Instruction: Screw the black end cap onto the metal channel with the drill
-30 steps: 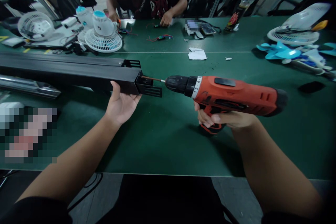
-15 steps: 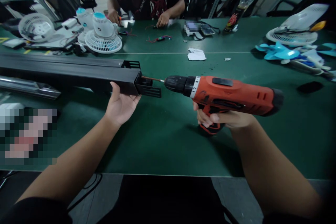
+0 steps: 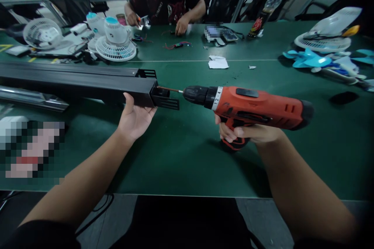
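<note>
My right hand (image 3: 236,130) is closed around the handle of a red and black cordless drill (image 3: 260,105), which points left. From its chuck a long thin driver bit (image 3: 171,89) reaches to the open end of a black rectangular metal tube (image 3: 117,87); the bit's tip is hidden there. A slotted tab (image 3: 166,101) sticks out of that end. My left hand (image 3: 136,118) grips the tube from below near the end, thumb up along the near side. Behind it lies a second black tube (image 3: 96,69). A shiny metal bar (image 3: 35,97) lies nearer to me.
Fan parts with white grilles (image 3: 117,48) stand at the back left. Blue fan blades (image 3: 312,59) lie at the right. Across the green table (image 3: 181,155) a person (image 3: 172,4) handles small wired parts. White paper (image 3: 218,62) and a bottle (image 3: 258,23) are also there.
Both hands, the drill and the tube keep nearly the same places. The view has shifted very slightly, and the person opposite has moved their hands a little.
</note>
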`<state>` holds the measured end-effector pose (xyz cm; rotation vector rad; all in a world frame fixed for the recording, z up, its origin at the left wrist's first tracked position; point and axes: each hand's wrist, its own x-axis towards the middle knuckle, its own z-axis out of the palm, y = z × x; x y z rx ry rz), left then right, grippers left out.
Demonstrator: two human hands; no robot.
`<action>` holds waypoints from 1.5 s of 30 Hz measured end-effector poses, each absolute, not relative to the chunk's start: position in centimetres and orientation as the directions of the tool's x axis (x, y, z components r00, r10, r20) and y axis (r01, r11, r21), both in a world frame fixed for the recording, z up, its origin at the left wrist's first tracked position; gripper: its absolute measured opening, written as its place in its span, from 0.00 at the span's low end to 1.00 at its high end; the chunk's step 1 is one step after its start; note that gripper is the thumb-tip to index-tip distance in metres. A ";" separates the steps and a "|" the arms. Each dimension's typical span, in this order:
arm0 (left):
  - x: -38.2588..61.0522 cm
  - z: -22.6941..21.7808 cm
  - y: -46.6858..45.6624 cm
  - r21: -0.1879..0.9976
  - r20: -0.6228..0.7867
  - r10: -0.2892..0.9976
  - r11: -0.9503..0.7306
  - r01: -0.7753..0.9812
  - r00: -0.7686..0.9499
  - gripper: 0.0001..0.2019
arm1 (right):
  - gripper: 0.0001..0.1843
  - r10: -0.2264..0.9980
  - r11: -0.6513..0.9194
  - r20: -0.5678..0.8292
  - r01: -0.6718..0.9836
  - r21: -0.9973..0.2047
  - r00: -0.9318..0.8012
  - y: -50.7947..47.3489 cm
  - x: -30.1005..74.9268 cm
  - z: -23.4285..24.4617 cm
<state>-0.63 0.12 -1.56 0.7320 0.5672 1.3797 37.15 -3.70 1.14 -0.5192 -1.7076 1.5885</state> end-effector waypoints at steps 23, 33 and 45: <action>-1.2 -2.0 0.6 0.731 0.040 0.991 0.059 -0.680 0.128 0.34 | 0.24 0.681 0.150 0.258 -0.215 -0.965 -0.686 -3.8 36.7 1.4; -1.0 -1.6 0.3 0.749 0.035 0.991 0.057 -0.660 0.126 0.32 | 0.22 0.689 0.134 0.245 -0.213 -0.968 -0.682 -3.9 36.3 1.8; -1.1 -1.7 0.3 0.735 0.058 0.987 0.060 -0.675 0.151 0.35 | 0.22 0.672 0.104 0.241 -0.232 -0.967 -0.700 -3.5 36.6 1.4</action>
